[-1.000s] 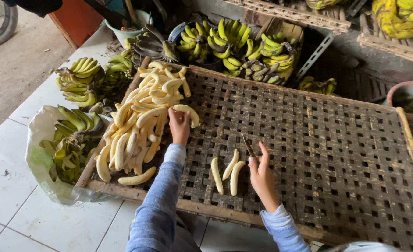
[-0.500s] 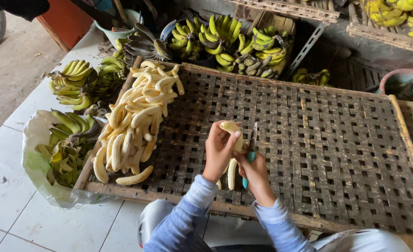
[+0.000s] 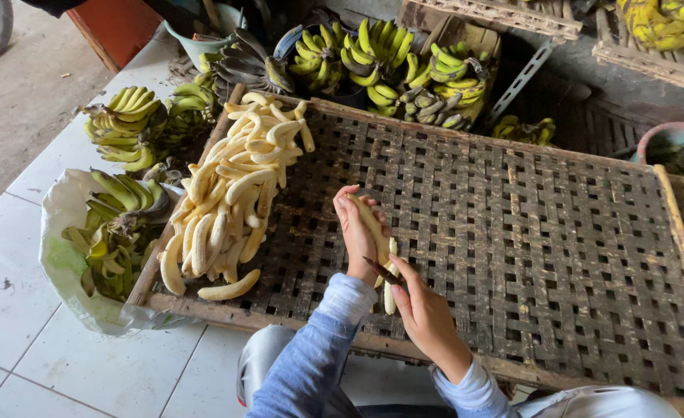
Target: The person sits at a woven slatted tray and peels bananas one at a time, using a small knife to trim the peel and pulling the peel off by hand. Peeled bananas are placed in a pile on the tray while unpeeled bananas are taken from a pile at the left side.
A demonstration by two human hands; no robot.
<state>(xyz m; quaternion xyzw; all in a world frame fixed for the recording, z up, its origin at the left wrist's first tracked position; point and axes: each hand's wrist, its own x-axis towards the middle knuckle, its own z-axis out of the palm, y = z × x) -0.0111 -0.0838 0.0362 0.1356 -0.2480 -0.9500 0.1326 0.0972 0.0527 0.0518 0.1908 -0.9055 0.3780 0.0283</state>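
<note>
Over woven tray (image 3: 559, 232), hands: left (image 3: 355, 232) grips peeled banana (image 3: 371, 220), right (image 3: 423, 310) knife (image 3: 382, 271).

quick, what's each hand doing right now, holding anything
Left hand: closed around a peeled banana.
Right hand: holding a small knife, blade against the banana.

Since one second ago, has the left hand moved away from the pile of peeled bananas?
Yes. The left hand has left the pile of peeled bananas and now holds a peeled banana nearer the woven tray's near edge.
</note>
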